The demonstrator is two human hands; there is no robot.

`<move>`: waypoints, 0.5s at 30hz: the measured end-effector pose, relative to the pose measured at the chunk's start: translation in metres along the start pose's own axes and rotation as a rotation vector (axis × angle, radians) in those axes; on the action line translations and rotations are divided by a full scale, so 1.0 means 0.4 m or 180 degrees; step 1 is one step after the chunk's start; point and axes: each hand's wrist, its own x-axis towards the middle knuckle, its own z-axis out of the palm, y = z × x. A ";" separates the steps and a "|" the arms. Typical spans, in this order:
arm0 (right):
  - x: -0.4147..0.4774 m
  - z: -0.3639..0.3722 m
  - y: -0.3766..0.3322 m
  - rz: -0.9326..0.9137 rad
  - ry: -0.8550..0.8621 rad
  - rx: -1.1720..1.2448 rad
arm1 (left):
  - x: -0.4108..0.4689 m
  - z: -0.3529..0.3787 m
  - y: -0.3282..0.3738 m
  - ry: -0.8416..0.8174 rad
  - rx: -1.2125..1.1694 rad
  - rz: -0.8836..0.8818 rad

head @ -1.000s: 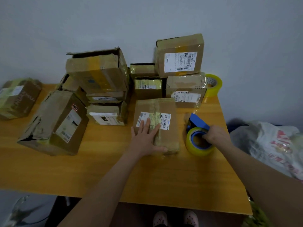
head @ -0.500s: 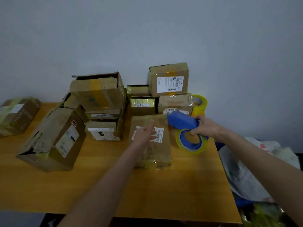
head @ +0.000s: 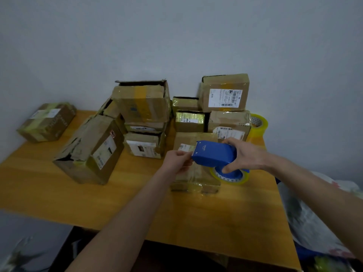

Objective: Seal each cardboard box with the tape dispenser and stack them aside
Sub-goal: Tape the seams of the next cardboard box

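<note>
blue tape dispenser (head: pixel 214 154) carrying a yellowish roll (head: pixel 240 178)

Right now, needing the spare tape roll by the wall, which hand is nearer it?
Right. The right hand, gripping the tape dispenser, is in front of the spare tape roll; the left hand sits farther left.

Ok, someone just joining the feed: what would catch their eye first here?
The blue tape dispenser, bright against all the brown, is held mid-table over a flat cardboard box. The right hand grips its body and the left hand pinches at its front end. Behind it, a jumble of worn boxes is piled against the wall, and a torn box lies toward the left of the table.
</note>
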 end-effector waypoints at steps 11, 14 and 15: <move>-0.024 0.015 0.063 -0.0141 -0.0253 -0.0254 | -0.015 -0.136 -0.085 0.0577 0.0399 0.0147; -0.047 0.006 0.099 -0.0046 -0.0338 -0.0008 | -0.020 -0.183 -0.123 0.0725 0.0550 0.0119; -0.052 0.008 0.105 -0.0049 -0.0352 0.0089 | -0.022 -0.187 -0.133 0.0739 0.0589 0.0124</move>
